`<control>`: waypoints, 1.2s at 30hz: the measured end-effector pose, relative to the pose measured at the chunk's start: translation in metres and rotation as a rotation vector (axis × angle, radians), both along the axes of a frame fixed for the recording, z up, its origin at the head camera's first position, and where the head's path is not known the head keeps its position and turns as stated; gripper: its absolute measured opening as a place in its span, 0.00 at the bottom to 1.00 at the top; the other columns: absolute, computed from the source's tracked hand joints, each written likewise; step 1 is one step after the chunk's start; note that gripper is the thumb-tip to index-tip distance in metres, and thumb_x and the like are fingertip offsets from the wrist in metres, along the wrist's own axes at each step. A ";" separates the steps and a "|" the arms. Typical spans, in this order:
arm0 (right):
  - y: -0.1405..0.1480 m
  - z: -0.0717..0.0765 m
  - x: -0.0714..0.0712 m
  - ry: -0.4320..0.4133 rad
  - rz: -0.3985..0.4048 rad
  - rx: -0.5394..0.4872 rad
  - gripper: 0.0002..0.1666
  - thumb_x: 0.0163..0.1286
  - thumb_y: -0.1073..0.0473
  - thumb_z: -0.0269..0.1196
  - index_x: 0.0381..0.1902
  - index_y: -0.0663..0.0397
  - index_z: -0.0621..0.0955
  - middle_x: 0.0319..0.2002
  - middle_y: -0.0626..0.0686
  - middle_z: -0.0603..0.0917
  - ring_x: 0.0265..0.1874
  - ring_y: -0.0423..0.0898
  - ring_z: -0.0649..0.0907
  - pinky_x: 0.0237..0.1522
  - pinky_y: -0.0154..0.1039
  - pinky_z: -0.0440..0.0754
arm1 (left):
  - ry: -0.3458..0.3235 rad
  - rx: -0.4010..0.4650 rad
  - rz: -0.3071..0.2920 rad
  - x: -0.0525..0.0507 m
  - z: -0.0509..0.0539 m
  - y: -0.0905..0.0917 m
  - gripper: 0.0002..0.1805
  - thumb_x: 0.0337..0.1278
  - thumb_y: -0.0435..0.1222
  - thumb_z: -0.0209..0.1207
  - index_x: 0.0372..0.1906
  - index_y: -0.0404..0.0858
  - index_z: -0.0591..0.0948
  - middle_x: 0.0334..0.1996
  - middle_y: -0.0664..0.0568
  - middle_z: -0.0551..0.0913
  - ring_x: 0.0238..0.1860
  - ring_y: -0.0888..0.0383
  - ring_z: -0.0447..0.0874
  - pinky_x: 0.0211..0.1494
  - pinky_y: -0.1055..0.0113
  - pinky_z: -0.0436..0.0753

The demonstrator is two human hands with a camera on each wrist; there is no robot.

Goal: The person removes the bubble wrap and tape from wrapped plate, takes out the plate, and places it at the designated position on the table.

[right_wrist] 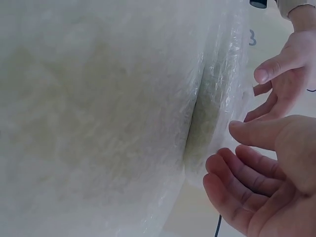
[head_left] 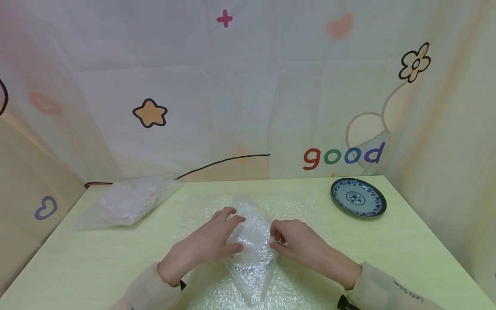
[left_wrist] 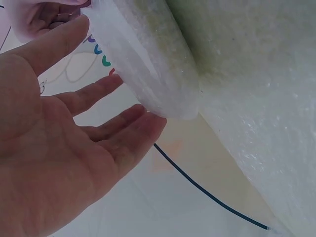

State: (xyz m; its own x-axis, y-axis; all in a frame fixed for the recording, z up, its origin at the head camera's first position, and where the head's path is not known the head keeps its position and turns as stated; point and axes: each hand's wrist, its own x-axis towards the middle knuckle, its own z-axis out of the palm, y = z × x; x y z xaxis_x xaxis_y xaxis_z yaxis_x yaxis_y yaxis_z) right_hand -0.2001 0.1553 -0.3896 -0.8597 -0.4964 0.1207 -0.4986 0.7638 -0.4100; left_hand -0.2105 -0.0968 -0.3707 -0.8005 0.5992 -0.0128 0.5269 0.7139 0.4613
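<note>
A bubble-wrap bundle [head_left: 252, 241] lies folded into a long, pointed shape on a larger sheet of bubble wrap [head_left: 217, 286] in the middle of the table. Its contents cannot be made out. My left hand [head_left: 211, 241] is at the bundle's left side, fingers spread and thumb apart; the left wrist view has its fingertips [left_wrist: 155, 121] against the wrap's rounded edge. On the opposite side is my right hand [head_left: 300, 241], fingers loosely bent. In the right wrist view, a gap shows between its thumb [right_wrist: 242, 132] and fingers, close to the wrap's edge.
A blue-and-white patterned plate [head_left: 355, 198] sits at the table's back right. Toward the back left lies a clear plastic bag [head_left: 129, 200] with whitish contents. Behind the table [head_left: 410, 258] hangs a printed curtain [head_left: 240, 94].
</note>
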 end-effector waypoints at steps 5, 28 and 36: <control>-0.004 0.002 0.001 -0.019 -0.074 0.008 0.11 0.64 0.61 0.75 0.31 0.50 0.81 0.25 0.41 0.77 0.26 0.40 0.75 0.31 0.36 0.78 | -0.002 -0.001 -0.042 0.001 0.000 -0.002 0.32 0.65 0.39 0.69 0.70 0.33 0.73 0.72 0.33 0.63 0.72 0.38 0.64 0.69 0.45 0.72; 0.000 0.000 0.001 -0.134 -0.071 0.019 0.10 0.67 0.61 0.72 0.29 0.48 0.80 0.23 0.41 0.77 0.24 0.41 0.75 0.28 0.36 0.76 | -0.053 -0.078 -0.043 0.003 -0.007 -0.001 0.40 0.61 0.42 0.72 0.74 0.35 0.69 0.76 0.33 0.59 0.76 0.38 0.58 0.70 0.45 0.71; 0.001 -0.002 0.000 -0.137 -0.034 0.020 0.11 0.68 0.61 0.72 0.28 0.49 0.80 0.22 0.41 0.76 0.24 0.41 0.74 0.28 0.37 0.75 | -0.054 -0.092 -0.033 0.003 -0.008 -0.001 0.41 0.60 0.43 0.73 0.74 0.37 0.69 0.76 0.35 0.60 0.75 0.39 0.60 0.69 0.45 0.72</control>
